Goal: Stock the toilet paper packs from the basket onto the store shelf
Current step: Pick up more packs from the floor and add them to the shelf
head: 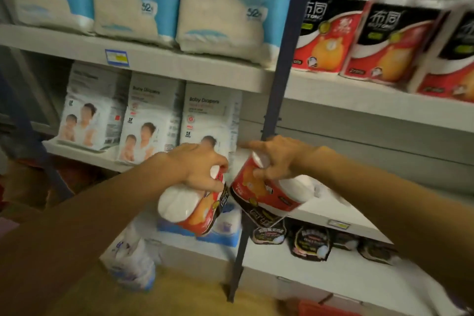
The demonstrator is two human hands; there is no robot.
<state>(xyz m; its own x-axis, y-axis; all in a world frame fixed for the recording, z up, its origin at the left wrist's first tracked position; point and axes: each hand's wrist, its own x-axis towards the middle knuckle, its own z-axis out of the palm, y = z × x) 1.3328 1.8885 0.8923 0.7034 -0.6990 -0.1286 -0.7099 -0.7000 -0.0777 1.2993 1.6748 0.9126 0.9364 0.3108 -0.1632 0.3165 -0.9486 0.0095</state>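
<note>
The left hand clamps a red toilet paper pack from above, left of the dark shelf post; baby diaper bags stand behind it. Right of the post, the right hand grips a second pack over the bare shelf, below stocked red packs

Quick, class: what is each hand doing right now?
Left hand: closed on a toilet paper pack.
Right hand: closed on a second pack.

The left hand grips a red toilet paper pack at six o'clock; the right hand grips another pack just beside it; matching packs line the shelf at two o'clock.
</note>
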